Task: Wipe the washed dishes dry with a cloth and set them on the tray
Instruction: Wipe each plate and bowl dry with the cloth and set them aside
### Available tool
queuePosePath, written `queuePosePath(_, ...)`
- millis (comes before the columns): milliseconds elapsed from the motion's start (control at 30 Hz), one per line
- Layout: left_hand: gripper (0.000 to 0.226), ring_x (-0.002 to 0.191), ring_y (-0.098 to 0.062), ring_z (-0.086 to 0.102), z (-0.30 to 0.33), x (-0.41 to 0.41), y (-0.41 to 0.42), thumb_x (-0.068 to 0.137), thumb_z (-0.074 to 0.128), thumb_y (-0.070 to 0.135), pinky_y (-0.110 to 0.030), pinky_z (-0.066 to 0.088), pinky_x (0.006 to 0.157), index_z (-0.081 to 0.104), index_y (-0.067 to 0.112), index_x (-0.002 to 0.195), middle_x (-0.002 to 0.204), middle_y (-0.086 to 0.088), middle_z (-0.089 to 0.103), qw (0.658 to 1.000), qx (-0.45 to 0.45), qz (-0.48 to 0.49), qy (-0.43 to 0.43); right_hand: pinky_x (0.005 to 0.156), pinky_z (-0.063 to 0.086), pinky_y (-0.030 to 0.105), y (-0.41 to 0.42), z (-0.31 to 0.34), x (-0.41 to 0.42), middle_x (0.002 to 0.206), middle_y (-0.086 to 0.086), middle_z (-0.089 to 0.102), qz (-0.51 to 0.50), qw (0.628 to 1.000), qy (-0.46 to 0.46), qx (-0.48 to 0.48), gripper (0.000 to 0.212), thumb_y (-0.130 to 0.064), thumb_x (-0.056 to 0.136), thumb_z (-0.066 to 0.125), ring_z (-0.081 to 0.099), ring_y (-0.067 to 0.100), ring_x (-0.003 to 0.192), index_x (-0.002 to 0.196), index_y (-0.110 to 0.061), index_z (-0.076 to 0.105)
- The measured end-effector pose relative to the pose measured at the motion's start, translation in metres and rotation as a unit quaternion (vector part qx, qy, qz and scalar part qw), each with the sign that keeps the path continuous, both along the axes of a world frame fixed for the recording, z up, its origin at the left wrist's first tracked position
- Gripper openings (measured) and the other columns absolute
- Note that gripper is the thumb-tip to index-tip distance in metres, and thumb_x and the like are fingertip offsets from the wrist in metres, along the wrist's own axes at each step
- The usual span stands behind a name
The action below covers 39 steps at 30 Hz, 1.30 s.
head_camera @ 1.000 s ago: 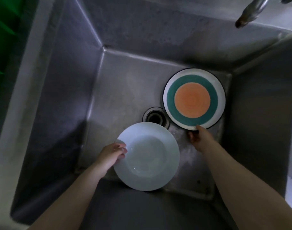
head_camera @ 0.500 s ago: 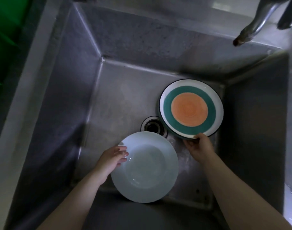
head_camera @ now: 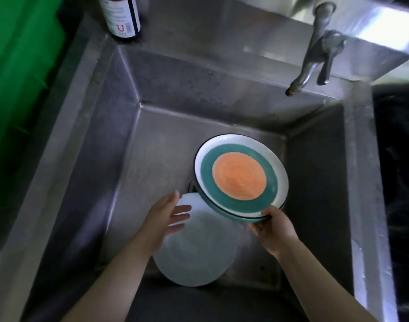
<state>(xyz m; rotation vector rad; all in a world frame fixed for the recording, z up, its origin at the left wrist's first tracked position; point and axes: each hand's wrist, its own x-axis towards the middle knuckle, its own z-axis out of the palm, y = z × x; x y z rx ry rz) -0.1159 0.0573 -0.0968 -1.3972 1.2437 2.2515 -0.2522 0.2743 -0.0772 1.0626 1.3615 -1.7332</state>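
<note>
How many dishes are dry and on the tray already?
None that I can see. No tray or cloth shows here. The right hand grips the striped plate by its near rim, tilted up above the sink floor. The left hand is open over the white plate, which lies in the sink. Both plates need wiping and setting down.

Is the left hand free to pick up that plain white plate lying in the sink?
Probably yes. The left hand is open just over the white plate, holding nothing; the striped plate in the right hand overlaps only its far edge.
</note>
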Motion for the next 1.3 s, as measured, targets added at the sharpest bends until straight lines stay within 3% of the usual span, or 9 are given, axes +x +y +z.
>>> queuePosePath(233, 0.031, 0.084, -0.019, 0.07, 0.041, -0.011, 0.021, 0.09, 0.06, 0.044, -0.034, 0.055, 0.068, 0.064, 0.021, 0.111, 0.097, -0.002, 0.073, 0.991, 0.037, 0.124, 0.04, 0.073, 0.051, 0.041, 0.001, 0.049, 0.032, 0.085, 0.016, 0.064, 0.127, 0.99, 0.059, 0.016, 0.029, 0.006, 0.081, 0.041, 0.06, 0.028, 0.078, 0.103, 0.0, 0.058)
queuePosePath(400, 0.031, 0.099, -0.031, 0.066, 0.06, -0.003, 0.007, 0.096, 0.055, 0.033, -0.047, 0.054, 0.087, 0.061, 0.016, 0.121, 0.113, -0.011, 0.069, 0.984, -0.014, 0.175, 0.018, 0.066, 0.055, 0.037, 0.0, 0.077, 0.045, 0.083, 0.012, 0.068, 0.195, 0.974, 0.118, -0.014, 0.033, 0.008, 0.081, 0.042, 0.065, 0.024, 0.073, 0.108, -0.003, 0.059)
queuePosePath(567, 0.028, 0.093, -0.025, 0.068, 0.097, 0.003, 0.003, 0.099, 0.049, 0.037, -0.037, 0.056, 0.069, 0.06, 0.019, 0.119, 0.105, -0.005, 0.07, 0.981, -0.098, 0.148, 0.076, 0.06, 0.056, 0.036, 0.006, 0.119, 0.043, 0.084, 0.011, 0.072, 0.243, 0.951, 0.186, -0.047, 0.034, 0.01, 0.081, 0.044, 0.068, 0.023, 0.071, 0.107, -0.004, 0.061)
queuePosePath(700, 0.011, 0.069, -0.013, 0.069, 0.139, -0.002, -0.004, 0.098, 0.053, 0.019, -0.032, 0.055, 0.056, 0.063, 0.025, 0.097, 0.083, 0.006, 0.072, 0.973, -0.174, 0.078, 0.129, 0.071, 0.059, 0.046, 0.017, 0.156, 0.03, 0.089, 0.016, 0.07, 0.251, 0.936, 0.241, -0.045, 0.034, 0.011, 0.08, 0.045, 0.064, 0.031, 0.081, 0.103, -0.006, 0.064)
queuePosePath(800, 0.013, 0.079, -0.019, 0.068, 0.173, -0.013, -0.002, 0.095, 0.058, 0.018, -0.032, 0.053, 0.06, 0.06, 0.023, 0.106, 0.093, 0.002, 0.07, 0.965, -0.207, 0.015, 0.159, 0.065, 0.06, 0.043, 0.035, 0.185, 0.014, 0.092, 0.012, 0.073, 0.244, 0.927, 0.28, -0.047, 0.037, 0.012, 0.083, 0.044, 0.07, 0.028, 0.08, 0.107, -0.009, 0.062)
queuePosePath(900, 0.01, 0.09, -0.022, 0.068, 0.202, -0.028, 0.014, 0.094, 0.061, 0.017, -0.037, 0.057, 0.068, 0.058, 0.024, 0.1, 0.102, 0.0, 0.07, 0.957, -0.218, -0.006, 0.191, 0.062, 0.059, 0.036, 0.058, 0.212, 0.003, 0.09, 0.007, 0.075, 0.238, 0.913, 0.328, -0.055, 0.037, 0.014, 0.086, 0.046, 0.072, 0.024, 0.079, 0.106, -0.013, 0.061)
queuePosePath(1067, 0.01, 0.093, -0.016, 0.069, 0.236, -0.037, 0.049, 0.095, 0.059, 0.015, -0.023, 0.058, 0.06, 0.064, 0.012, 0.103, 0.1, -0.001, 0.072, 0.933, -0.256, 0.022, 0.253, 0.067, 0.058, 0.029, 0.092, 0.244, -0.005, 0.09, 0.001, 0.075, 0.205, 0.879, 0.427, -0.054, 0.028, 0.014, 0.089, 0.051, 0.072, 0.018, 0.085, 0.108, -0.005, 0.062)
queuePosePath(1133, 0.011, 0.095, -0.015, 0.07, 0.245, -0.036, 0.063, 0.095, 0.058, 0.014, -0.024, 0.058, 0.065, 0.066, 0.018, 0.101, 0.099, 0.003, 0.073, 0.916, -0.275, 0.03, 0.291, 0.067, 0.057, 0.026, 0.102, 0.255, -0.006, 0.087, 0.0, 0.075, 0.182, 0.864, 0.467, -0.046, 0.026, 0.013, 0.09, 0.052, 0.071, 0.014, 0.085, 0.107, -0.003, 0.063)
queuePosePath(1300, 0.016, 0.098, -0.017, 0.07, 0.279, -0.027, 0.088, 0.09, 0.062, 0.021, -0.035, 0.058, 0.079, 0.072, 0.034, 0.093, 0.1, 0.007, 0.074, 0.867, -0.341, 0.052, 0.359, 0.066, 0.054, 0.021, 0.12, 0.286, -0.005, 0.087, -0.004, 0.075, 0.167, 0.827, 0.532, -0.07, 0.042, 0.011, 0.087, 0.054, 0.071, 0.009, 0.084, 0.087, -0.023, 0.078)
